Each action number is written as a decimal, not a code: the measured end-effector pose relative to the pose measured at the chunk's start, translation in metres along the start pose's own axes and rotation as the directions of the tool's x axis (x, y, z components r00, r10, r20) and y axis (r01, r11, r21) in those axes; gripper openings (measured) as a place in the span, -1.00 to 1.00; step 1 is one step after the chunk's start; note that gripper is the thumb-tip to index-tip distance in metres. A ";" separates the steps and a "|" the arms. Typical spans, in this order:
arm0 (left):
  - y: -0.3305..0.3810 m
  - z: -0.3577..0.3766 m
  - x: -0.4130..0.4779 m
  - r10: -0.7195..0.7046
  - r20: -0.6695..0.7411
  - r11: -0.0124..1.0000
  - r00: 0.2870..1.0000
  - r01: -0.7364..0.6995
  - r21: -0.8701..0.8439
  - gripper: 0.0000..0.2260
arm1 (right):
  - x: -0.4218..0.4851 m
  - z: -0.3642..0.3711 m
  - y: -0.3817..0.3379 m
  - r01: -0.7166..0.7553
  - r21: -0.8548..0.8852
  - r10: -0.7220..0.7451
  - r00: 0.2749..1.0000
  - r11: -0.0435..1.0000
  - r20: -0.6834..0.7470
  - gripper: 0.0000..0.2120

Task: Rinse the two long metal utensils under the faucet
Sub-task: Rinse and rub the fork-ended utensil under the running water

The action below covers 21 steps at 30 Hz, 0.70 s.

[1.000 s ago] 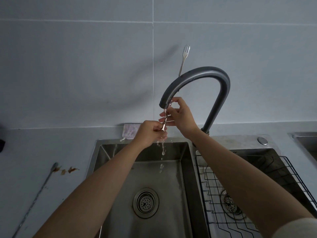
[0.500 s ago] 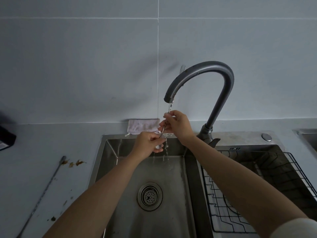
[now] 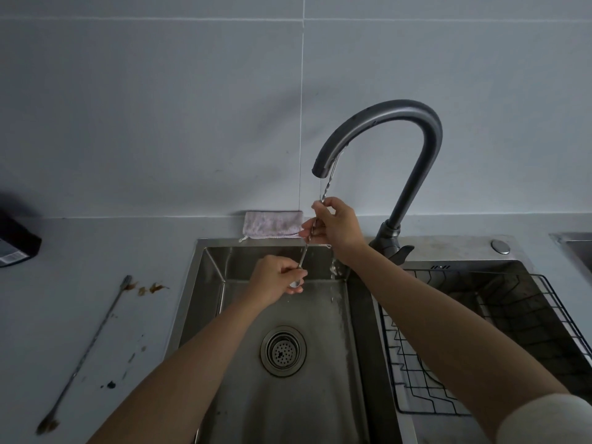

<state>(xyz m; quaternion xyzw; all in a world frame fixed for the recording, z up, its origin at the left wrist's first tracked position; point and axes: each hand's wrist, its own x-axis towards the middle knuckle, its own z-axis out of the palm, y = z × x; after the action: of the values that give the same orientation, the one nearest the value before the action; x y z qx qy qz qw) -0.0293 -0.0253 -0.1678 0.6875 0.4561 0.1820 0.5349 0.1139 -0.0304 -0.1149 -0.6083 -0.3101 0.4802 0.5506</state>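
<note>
Hazard: the wet utensil point(image 3: 303, 254) may slip and drop toward the drain point(image 3: 283, 350) below the faucet point(image 3: 384, 123), because water runs over a thin, smooth shaft. Hazard: its top end sits close against the faucet spout and may strike it. The right hand point(image 3: 338, 225) pinches the shaft just below the spout; the left hand point(image 3: 277, 278) curls round the lower end, lower and left of the spout. The utensil is slender bright metal, twisted along its upper shaft, steeply tilted. The second utensil point(image 3: 85, 350) lies on the counter point(image 3: 96, 251) far left of the faucet, brown residue at both ends
</note>
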 end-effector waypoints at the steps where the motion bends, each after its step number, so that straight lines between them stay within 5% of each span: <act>1: -0.002 0.000 -0.002 -0.004 -0.001 1.000 1.000 0.004 0.005 -0.87 | 0.000 0.000 0.000 -0.005 0.015 0.005 1.000 1.000 0.002 -0.91; 9: -0.017 -0.007 -0.012 -0.010 -0.002 1.000 1.000 0.010 0.026 -0.91 | 0.000 0.004 -0.001 -0.035 0.005 0.036 0.997 0.999 -0.066 -0.74; 14: -0.024 -0.014 -0.019 -0.045 0.020 0.998 0.999 0.045 0.036 -0.78 | 0.002 0.004 0.000 -0.038 0.142 0.043 0.998 0.989 -0.036 -0.86; 21: -0.035 -0.030 -0.029 -0.065 0.017 0.997 0.998 0.064 0.052 -0.88 | -0.001 0.009 0.006 -0.127 0.187 0.135 0.990 0.974 -0.032 -0.80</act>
<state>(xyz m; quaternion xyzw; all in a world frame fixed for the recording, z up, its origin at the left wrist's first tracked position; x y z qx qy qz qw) -0.0815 -0.0319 -0.1813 0.6876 0.4778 0.1465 0.5268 0.1048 -0.0289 -0.1196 -0.5843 -0.2110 0.5285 0.5787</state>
